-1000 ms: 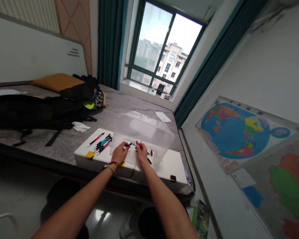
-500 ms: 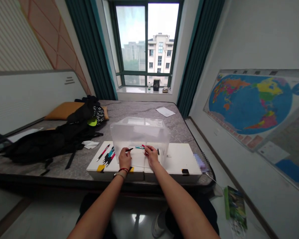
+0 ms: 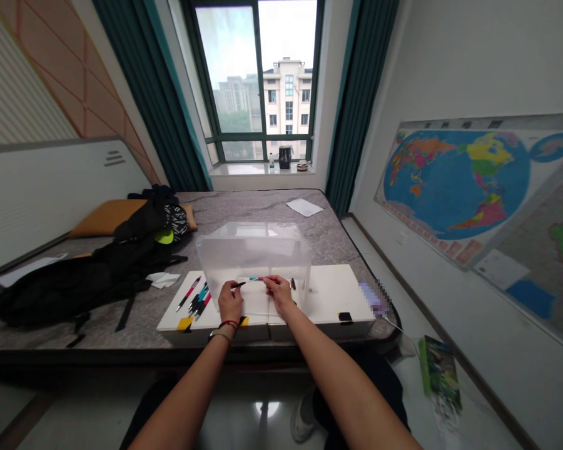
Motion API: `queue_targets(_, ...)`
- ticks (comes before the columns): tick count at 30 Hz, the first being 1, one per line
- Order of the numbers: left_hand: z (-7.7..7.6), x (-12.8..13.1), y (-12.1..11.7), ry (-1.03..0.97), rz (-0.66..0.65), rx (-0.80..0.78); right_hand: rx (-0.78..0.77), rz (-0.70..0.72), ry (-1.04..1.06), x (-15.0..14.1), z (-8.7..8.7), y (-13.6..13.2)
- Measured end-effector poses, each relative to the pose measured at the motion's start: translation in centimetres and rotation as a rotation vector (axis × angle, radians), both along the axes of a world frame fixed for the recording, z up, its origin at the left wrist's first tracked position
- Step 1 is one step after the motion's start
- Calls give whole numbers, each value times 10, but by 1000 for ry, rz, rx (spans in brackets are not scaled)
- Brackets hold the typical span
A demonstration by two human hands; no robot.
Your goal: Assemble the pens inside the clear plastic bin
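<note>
My left hand (image 3: 231, 301) pinches a slim black pen part (image 3: 238, 285); whether it is a cap or a barrel I cannot make out. Between the fingertips of my right hand (image 3: 279, 295) is a teal and red pen (image 3: 254, 279), its teal end pointing left at the black part. The two ends are close; I cannot tell whether they touch. Around the hands stands a clear plastic box (image 3: 253, 250), and a small black piece (image 3: 293, 284) lies right of my right hand. To the left lie several pens (image 3: 199, 301) and one red and black pen (image 3: 188, 294).
White flat boxes (image 3: 333, 294) with yellow and black corner marks form the work surface on a grey mattress (image 3: 328, 244). Black bags (image 3: 89, 281) and a crumpled tissue (image 3: 162, 279) lie left. A paper sheet (image 3: 304, 207) lies farther back. A blurred-out device with a cable sits right.
The black part and the teal and red pen have come closer together, nearly in line. My head view has shifted slightly to the right.
</note>
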State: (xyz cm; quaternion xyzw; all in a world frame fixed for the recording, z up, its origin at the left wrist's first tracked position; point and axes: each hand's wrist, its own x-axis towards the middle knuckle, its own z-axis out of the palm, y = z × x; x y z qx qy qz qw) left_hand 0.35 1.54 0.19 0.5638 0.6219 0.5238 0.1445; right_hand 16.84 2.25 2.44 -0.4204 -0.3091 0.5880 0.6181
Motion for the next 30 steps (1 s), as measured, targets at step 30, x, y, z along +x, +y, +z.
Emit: queue_targets(30, 7, -1, -6, 43, -50, 74, -10, 64, 370, 7, 12, -2)
